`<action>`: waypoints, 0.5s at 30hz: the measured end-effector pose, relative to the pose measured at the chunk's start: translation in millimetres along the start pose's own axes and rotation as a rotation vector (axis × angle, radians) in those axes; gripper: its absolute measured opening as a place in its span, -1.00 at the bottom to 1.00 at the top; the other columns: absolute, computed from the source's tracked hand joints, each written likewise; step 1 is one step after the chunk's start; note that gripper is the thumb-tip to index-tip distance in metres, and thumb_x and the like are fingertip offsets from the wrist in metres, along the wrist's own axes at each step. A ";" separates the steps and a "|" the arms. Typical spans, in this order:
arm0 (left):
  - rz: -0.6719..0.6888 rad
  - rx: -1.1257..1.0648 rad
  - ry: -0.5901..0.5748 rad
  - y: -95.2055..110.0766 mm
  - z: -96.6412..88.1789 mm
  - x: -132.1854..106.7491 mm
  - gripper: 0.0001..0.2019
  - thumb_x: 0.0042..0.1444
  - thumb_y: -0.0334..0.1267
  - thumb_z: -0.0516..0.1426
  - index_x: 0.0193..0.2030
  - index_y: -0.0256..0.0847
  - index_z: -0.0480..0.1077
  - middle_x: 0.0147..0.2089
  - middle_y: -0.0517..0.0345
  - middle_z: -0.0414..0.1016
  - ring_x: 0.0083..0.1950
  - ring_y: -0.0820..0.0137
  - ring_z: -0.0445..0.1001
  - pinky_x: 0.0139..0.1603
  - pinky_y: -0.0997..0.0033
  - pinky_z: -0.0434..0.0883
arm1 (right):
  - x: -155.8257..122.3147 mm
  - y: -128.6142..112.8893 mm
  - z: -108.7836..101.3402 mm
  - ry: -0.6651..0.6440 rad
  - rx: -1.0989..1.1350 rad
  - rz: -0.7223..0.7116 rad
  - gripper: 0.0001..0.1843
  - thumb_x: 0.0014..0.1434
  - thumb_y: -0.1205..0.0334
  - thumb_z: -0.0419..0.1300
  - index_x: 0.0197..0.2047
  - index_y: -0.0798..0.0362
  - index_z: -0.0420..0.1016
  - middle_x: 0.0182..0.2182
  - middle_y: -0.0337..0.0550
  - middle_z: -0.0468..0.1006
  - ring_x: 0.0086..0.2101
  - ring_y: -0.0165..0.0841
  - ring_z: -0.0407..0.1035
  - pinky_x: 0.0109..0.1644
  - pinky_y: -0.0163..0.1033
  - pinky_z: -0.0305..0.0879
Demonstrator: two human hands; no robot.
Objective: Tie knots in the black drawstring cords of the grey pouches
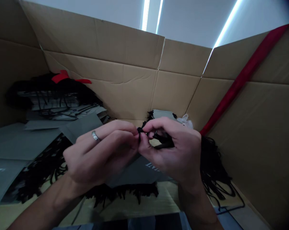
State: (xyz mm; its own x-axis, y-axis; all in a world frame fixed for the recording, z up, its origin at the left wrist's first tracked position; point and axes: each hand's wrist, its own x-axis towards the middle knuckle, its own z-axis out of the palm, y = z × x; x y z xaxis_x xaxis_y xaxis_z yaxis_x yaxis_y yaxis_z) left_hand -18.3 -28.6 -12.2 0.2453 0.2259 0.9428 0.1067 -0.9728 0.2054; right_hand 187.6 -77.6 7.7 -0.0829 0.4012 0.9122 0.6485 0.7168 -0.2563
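In the middle of the head view, my left hand (pixel 101 153) and my right hand (pixel 178 150) meet, fingertips almost touching. Both pinch a thin black cord (pixel 140 130) that looks bunched or knotted between them. A ring sits on one finger of my left hand. More black cord runs inside the curl of my right hand. Below my hands lies a grey piece (pixel 137 172) with white lettering, partly hidden by them; it looks like a flat paper bag. A black fringe of cord ends (pixel 125 193) shows along its near edge.
Cardboard walls (pixel 98 64) enclose the work surface, with a red strip (pixel 240 86) at right. Grey printed pieces (pixel 22 143) lie at left beside a stack with black cords (pixel 58 99). A heap of loose black cords (pixel 214 169) lies at right, near a clear plastic bag (pixel 185 121).
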 end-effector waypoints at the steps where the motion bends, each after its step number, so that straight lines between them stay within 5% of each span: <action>1: 0.042 0.064 -0.015 0.5 0.2 1.7 -0.77 0.27 -0.48 0.52 -0.15 -0.08 0.65 -0.11 0.18 0.82 -0.18 0.30 0.84 -0.17 0.44 0.79 | -0.4 0.3 -0.1 0.004 0.008 -0.005 -0.87 0.26 0.38 0.44 -0.20 -0.05 0.67 -0.31 -0.29 0.79 -0.37 -0.37 0.64 -0.12 -0.26 0.66; 3: 0.097 0.143 -0.006 0.5 1.3 3.4 -0.79 0.33 -0.42 0.49 -0.16 -0.08 0.58 -0.16 0.20 0.80 -0.23 0.33 0.81 -0.29 0.44 0.72 | -1.2 1.6 -1.5 0.004 0.038 -0.002 -0.84 0.23 0.41 0.44 -0.18 -0.06 0.68 -0.30 -0.29 0.80 -0.37 -0.36 0.64 -0.13 -0.25 0.66; 7: 0.034 -0.041 0.045 -0.8 5.1 8.3 -0.75 0.30 -0.39 0.51 -0.18 -0.07 0.54 -0.25 0.21 0.74 -0.25 0.31 0.77 -0.29 0.36 0.74 | -0.7 6.5 -6.7 -0.028 0.120 0.014 -0.79 0.21 0.43 0.46 -0.16 -0.08 0.71 -0.29 -0.33 0.80 -0.39 -0.39 0.61 -0.19 -0.25 0.65; 15: -0.001 -0.163 -0.041 -0.8 -2.9 21.8 -0.78 0.29 -0.47 0.48 -0.17 -0.07 0.61 -0.21 0.15 0.81 -0.23 0.28 0.81 -0.29 0.35 0.75 | 6.7 14.0 -12.7 -0.135 0.328 0.114 -0.81 0.13 0.49 0.44 -0.25 0.00 0.71 -0.37 -0.35 0.76 -0.45 -0.46 0.57 -0.31 -0.34 0.58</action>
State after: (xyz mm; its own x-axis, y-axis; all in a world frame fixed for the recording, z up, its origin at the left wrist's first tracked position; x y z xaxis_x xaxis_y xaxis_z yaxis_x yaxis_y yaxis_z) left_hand -15.9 -23.0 8.9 0.2846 0.2255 0.9318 -0.0500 -0.9671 0.2493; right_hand 205.8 -72.1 14.2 -0.1370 0.5450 0.8272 0.3843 0.7989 -0.4626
